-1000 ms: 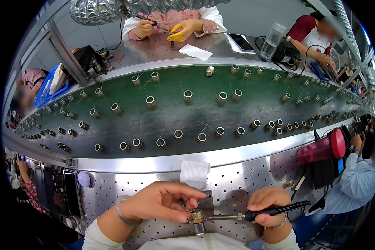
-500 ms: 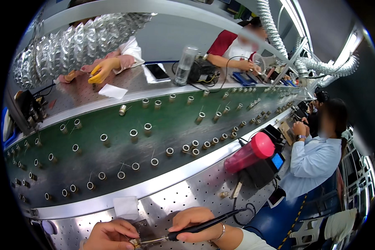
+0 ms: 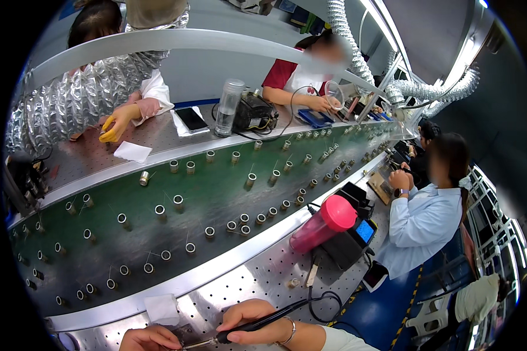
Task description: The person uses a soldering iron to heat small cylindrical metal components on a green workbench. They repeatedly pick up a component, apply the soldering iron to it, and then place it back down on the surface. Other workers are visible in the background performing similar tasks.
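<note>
My right hand [image 3: 247,320] grips the black handle of a soldering iron [image 3: 287,308] like a pen. Its thin metal tip points left, toward the fingers of my left hand [image 3: 151,338]. That hand is closed in a pinch at the lower edge of the picture, on a small metal cylinder that is mostly hidden there; whether the tip touches it I cannot tell. A folded white paper [image 3: 161,309] lies just beyond my left hand on the perforated metal bench [image 3: 240,284].
Beyond the bench runs a green belt [image 3: 216,196] carrying many small metal cylinders [image 3: 160,210]. To the right stand a pink-lidded bottle [image 3: 327,222] and a black station [image 3: 348,243] with a blue screen. The iron's cable [image 3: 332,292] loops nearby. Co-workers sit opposite and at right.
The whole view has shifted, so bench, belt and hands appear further left and lower. My left hand and the metal cylinder are now more cut off by the lower edge. Both grips stay the same.
</note>
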Motion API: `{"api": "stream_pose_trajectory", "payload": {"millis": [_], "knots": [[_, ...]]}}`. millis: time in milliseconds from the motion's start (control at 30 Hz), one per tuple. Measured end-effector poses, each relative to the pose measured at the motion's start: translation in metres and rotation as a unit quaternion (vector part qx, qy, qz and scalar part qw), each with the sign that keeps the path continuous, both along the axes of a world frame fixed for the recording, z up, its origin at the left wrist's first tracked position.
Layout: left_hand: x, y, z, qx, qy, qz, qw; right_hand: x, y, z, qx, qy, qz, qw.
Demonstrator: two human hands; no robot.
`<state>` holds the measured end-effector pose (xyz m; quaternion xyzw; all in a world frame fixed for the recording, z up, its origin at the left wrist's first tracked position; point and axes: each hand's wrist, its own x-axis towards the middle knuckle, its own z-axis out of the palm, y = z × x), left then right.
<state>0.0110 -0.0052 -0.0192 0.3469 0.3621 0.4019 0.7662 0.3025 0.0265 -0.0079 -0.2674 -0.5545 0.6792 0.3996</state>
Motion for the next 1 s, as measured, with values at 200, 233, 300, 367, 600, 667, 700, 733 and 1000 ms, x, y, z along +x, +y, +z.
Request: {"api": "stream_pose_trajectory", "payload": {"millis": [200,233,300,367,600,667,700,733,1000], "knots": [[-0.002,-0.002,-0.001,-0.010,0.005,0.010,1.000,-0.004,-0.002,-0.002,0.043,0.007,-0.021,0.999],[-0.002,-0.001,-0.001,-0.010,0.007,0.011,1.000,-0.003,-0.001,-0.002,0.034,0.011,-0.013,0.999],[-0.003,0.000,-0.002,-0.009,0.008,0.013,1.000,-0.004,0.000,0.002,0.053,0.001,-0.013,0.999],[-0.002,-0.001,-0.001,-0.008,0.008,0.013,1.000,-0.001,-0.002,0.004,0.019,-0.006,0.001,1.000],[-0.004,0.000,-0.002,0.002,0.009,0.014,1.000,-0.007,0.000,0.003,0.013,0.007,-0.018,1.000],[-0.004,0.001,-0.003,0.004,0.008,0.015,1.000,-0.006,0.000,0.005,-0.008,0.004,-0.012,1.000],[-0.002,0.000,-0.003,0.003,0.005,0.014,1.000,-0.004,-0.001,0.006,-0.016,0.006,-0.015,1.000],[-0.002,-0.001,-0.003,0.004,0.005,0.014,1.000,-0.002,-0.002,0.006,-0.023,0.010,-0.018,1.000],[0.002,-0.003,-0.003,0.012,-0.008,0.018,1.000,0.003,-0.006,0.005,-0.008,0.016,-0.027,0.999]]}}
